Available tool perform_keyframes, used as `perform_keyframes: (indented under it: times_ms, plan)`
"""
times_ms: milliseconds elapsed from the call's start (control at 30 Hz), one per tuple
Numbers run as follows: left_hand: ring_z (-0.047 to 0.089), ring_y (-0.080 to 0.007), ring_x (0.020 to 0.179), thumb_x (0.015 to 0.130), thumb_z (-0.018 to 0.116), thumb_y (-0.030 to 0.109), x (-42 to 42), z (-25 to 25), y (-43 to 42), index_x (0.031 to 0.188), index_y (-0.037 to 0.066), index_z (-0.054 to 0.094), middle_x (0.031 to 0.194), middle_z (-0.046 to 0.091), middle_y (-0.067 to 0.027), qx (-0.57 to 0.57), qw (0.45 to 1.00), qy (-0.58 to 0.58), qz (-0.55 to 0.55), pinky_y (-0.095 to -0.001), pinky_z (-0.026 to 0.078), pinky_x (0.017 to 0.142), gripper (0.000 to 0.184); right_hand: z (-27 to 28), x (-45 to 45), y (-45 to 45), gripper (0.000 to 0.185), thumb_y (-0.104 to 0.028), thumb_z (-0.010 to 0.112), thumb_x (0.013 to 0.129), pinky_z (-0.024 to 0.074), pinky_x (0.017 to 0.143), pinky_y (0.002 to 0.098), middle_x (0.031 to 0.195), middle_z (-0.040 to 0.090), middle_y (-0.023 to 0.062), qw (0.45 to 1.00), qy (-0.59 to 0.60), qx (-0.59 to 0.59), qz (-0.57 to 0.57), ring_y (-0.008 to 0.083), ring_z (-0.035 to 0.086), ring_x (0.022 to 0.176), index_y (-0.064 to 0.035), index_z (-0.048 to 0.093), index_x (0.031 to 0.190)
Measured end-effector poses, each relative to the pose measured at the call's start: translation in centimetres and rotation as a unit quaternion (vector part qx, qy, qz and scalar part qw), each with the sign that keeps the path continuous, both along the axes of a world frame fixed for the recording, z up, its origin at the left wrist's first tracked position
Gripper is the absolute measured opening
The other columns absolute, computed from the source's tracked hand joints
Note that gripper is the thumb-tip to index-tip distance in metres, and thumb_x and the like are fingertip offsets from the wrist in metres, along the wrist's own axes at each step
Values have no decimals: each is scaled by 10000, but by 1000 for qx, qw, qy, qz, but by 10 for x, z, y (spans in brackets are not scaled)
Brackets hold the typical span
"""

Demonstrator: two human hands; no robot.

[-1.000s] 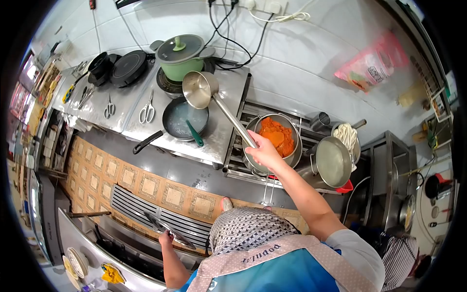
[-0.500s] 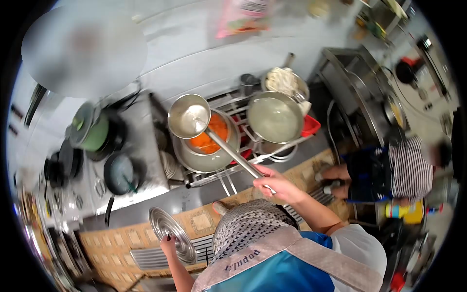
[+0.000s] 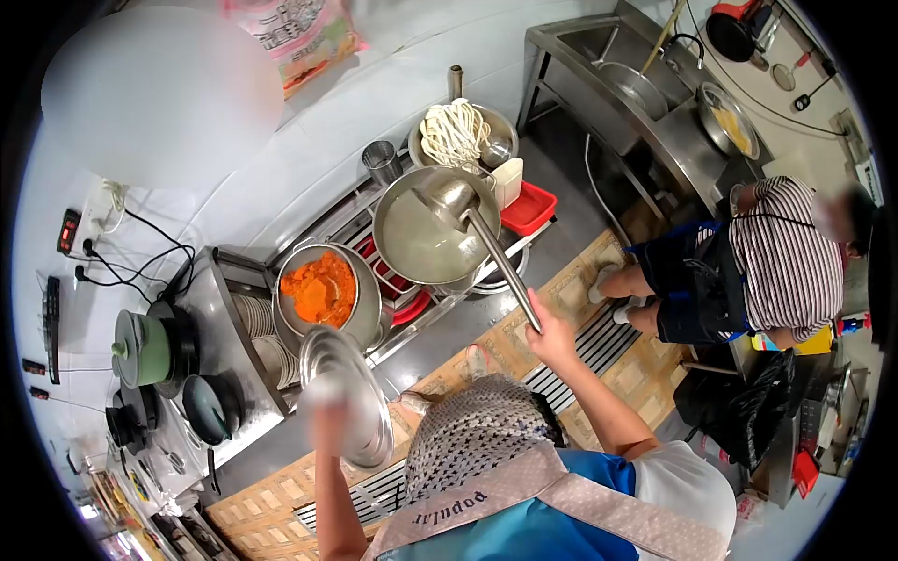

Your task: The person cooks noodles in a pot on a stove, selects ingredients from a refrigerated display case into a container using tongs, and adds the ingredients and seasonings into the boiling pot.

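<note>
My right hand (image 3: 554,335) is wrapped round the handle of a long metal ladle (image 3: 500,260). The ladle's bowl is at the large pot of cloudy pale liquid (image 3: 383,220), over or in the liquid; I cannot tell how deep. On the left, my left hand (image 3: 329,425) is closed on a round metal lid (image 3: 369,432), its fingers blurred. The lid is tilted, close in front of a metal bowl of orange mash (image 3: 318,288). This bowl sits in a wider metal pan (image 3: 369,304) on the rack.
A pot with white noodle-like strands (image 3: 454,131) stands behind, beside a red tray (image 3: 529,208). Stacked plates (image 3: 273,360) sit under the left counter (image 3: 245,411), which bears a green pot (image 3: 142,351) and a black pan (image 3: 208,409). A co-worker (image 3: 781,252) stands right, near a sink (image 3: 599,47).
The ladle has moved right, from above the orange mash to the pot of cloudy liquid. My left hand has raised the lid toward the mash bowl. The view has turned.
</note>
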State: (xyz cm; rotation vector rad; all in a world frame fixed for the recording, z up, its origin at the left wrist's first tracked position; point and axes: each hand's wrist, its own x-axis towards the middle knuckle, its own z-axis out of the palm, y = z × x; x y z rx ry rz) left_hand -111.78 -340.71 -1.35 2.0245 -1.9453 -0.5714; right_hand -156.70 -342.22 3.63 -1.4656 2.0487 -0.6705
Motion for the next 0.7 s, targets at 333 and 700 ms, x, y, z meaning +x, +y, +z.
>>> perform_keyframes:
  times_ms: [333,700]
  plan:
    - [577,-360,717,644,713,333,-144,31,-147,686,0,565,683,585,-188,2,982,-82,-169,-432,439,635,367,-40,-47,11,659,-67,571,708,473,523,399,788,582,128,985,165,-34,39,264,581,552,-224,398,1325]
    - [610,-325,811,650,701,365,-273,16,-250,811,30,642,841,632,-176,96,954,-151,-241,-403,476,733,377,16,-109,38,592,-12,489,813,326,360,211,579,449,-16,775,-598,52,-199,68,393,385,-82,296,1369]
